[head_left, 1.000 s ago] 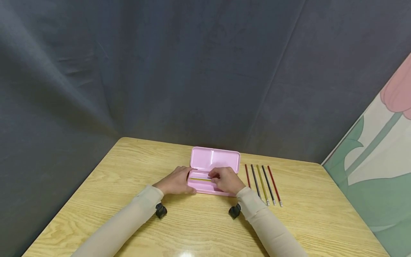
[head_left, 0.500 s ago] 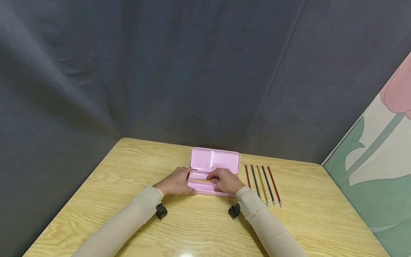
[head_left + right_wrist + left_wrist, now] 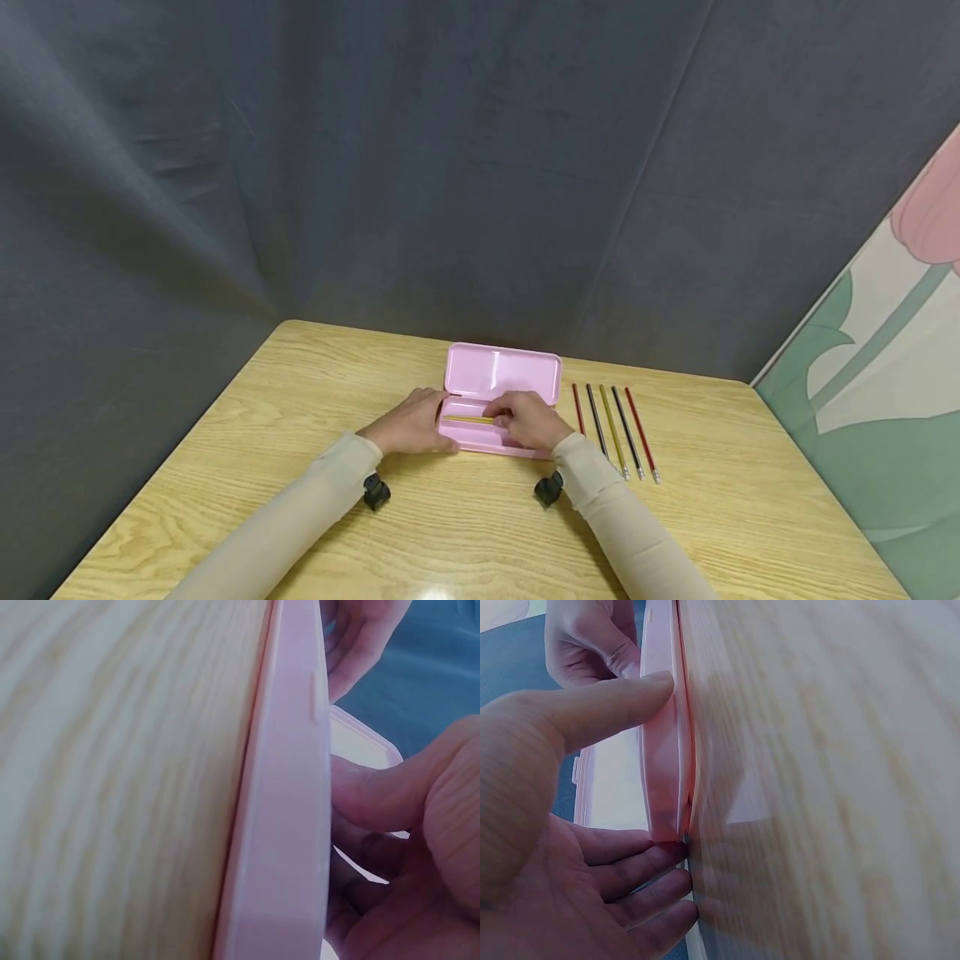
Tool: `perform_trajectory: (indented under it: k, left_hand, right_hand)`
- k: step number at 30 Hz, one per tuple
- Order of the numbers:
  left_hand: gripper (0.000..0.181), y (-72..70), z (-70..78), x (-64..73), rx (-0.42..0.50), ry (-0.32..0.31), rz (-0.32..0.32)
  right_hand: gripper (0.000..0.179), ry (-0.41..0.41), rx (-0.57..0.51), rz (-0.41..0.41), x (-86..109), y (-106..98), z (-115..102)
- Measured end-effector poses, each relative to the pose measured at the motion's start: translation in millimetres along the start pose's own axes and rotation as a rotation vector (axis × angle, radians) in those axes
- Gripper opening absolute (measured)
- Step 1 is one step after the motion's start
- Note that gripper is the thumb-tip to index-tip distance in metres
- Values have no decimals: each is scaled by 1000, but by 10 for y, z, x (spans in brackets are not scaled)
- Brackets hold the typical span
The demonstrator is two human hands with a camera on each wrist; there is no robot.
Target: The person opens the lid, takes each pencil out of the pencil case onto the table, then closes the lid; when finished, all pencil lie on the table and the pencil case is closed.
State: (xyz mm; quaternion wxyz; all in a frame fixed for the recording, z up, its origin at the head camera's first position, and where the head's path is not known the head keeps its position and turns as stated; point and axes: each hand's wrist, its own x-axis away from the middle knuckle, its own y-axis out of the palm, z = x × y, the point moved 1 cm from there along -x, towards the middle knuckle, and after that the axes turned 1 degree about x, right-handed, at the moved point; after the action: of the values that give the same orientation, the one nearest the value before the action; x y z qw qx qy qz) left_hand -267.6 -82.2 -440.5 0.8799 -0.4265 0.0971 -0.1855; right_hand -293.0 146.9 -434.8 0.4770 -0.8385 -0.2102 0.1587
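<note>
An open pink pencil case (image 3: 504, 446) lies on the table, its lid (image 3: 502, 371) tipped back on the far side. My left hand (image 3: 412, 423) holds the case by its left end. In the left wrist view its thumb lies on the front wall and its fingers reach round the end. Inside the case, a yellow pencil (image 3: 468, 419) lies lengthwise. My right hand (image 3: 528, 421) reaches into the case and pinches this pencil toward its right end. Behind the front wall (image 3: 289, 787), the right fingertips are hidden in the right wrist view.
Right of the case, several pencils lie side by side on the wooden table (image 3: 465, 533): red (image 3: 641, 433), dark (image 3: 628, 433) and yellow (image 3: 613, 433) ones show, erasers toward me. A dark curtain (image 3: 465, 167) hangs behind the table. A flowered cloth (image 3: 877, 400) hangs at right.
The yellow pencil inside the case has shifted slightly under my right fingers, and its yellow line looks thicker now. My left hand and the case stay in place.
</note>
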Motion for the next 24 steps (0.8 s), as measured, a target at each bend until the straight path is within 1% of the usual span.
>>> perform_trajectory:
  k: [8, 14, 16, 20, 24]
  left_hand:
    - [83, 13, -11, -3, 14, 1, -1]
    - [83, 18, -18, -7, 8, 0, 3]
    - [83, 18, -17, -4, 8, -2, 3]
    - [85, 11, -9, 5, 8, -3, 4]
    - [85, 1, -3, 7, 6, 5, 4]
  right_hand:
    - [25, -62, 43, 37, -20, 29, 54]
    - [26, -38, 23, 47, -20, 28, 52]
    - [25, -42, 20, 58, -22, 34, 59]
    - [24, -57, 2, 128, -16, 21, 69]
    - [25, -66, -35, 233, -5, -46, 45]
